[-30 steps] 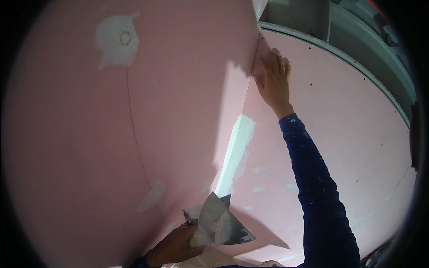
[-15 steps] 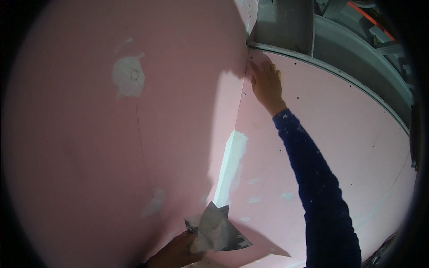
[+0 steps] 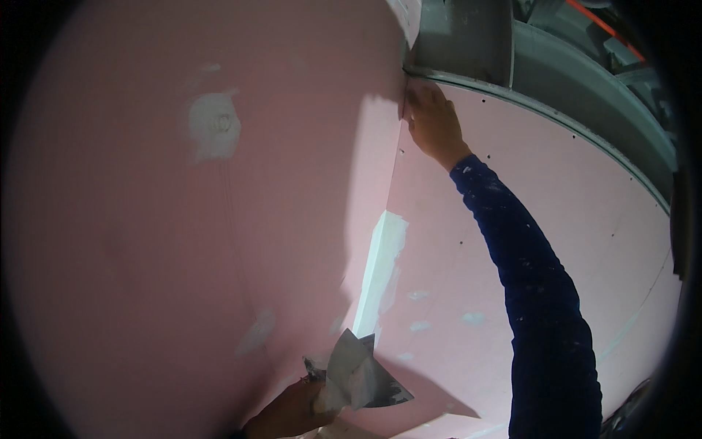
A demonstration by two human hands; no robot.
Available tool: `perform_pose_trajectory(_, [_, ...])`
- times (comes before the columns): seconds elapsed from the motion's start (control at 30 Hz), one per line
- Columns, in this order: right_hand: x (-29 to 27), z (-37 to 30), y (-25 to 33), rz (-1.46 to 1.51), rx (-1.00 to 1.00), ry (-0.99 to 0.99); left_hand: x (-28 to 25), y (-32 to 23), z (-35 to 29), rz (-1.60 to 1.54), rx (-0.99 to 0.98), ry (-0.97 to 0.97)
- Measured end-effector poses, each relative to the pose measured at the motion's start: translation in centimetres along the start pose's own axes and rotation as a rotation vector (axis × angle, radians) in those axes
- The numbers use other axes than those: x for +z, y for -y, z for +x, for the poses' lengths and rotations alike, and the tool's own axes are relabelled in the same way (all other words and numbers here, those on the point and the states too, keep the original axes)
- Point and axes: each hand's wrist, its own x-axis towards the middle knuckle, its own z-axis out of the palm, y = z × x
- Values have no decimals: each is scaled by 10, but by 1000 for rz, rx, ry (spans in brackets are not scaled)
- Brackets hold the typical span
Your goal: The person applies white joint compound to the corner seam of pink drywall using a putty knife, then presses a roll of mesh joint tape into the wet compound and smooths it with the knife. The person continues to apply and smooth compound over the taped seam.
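Observation:
At the lower middle, my left hand [image 3: 292, 407] is closed around putty knives [image 3: 349, 373], whose broad grey metal blades fan out and are smeared with pale compound. The handles are hidden in my grip. Higher up, my right hand [image 3: 436, 126] reaches to the top of the inside corner, its fingers extended against the pink board [image 3: 541, 197] just under the metal track. Shadow blurs the fingertips, and I see nothing held there. Down the corner below this hand runs a bare seam, then a white strip of joint compound [image 3: 379, 256] that ends near the blades.
A second pink board [image 3: 292, 241] forms the left wall, with a round white patch [image 3: 219, 124] on it. Grey metal framing [image 3: 468, 44] rises above a curved track edge [image 3: 541, 110]. Several dark screw heads and pale filler spots dot the right board.
My right hand has shifted slightly up and left, its fingers now tighter into the corner and covering a screw head. The left hand and the knives have barely moved.

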Motion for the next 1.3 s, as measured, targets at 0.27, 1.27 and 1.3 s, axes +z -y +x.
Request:
perform_pose_trajectory(0.27, [-5, 1, 0, -19, 10, 87, -6, -6, 3, -124, 2, 33])
perform_pose_trajectory(1.27, [-279, -252, 233, 2559, 1678, 169, -32, -119, -8, -376, -390, 246])
perform_pose_trajectory(1.3, [-266, -235, 214, 2576, 1605, 39, -36, -125, -16, -280, -437, 228])
